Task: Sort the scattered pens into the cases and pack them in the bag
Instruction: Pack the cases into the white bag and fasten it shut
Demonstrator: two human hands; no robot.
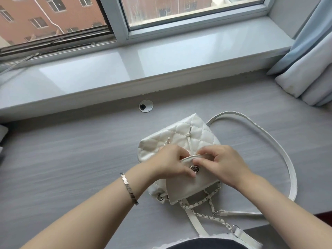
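A white quilted bag [181, 133] lies on the grey desk [71, 159], its flap [190, 187] turned toward me. A silver clasp [195, 168] shows on the flap between my fingers. My left hand [170, 163] pinches the flap's far edge from the left, a silver bracelet on its wrist. My right hand [222, 163] grips the same edge from the right, thumb beside the clasp. Both hands press the flap against the bag's body. No pens or cases are visible.
The bag's long white strap [280, 150] loops out to the right, and a chain strap [206, 205] trails toward me. A round cable port [145, 106] sits behind the bag. A window sill [143, 56] runs along the back, with a curtain [305, 60] at the right.
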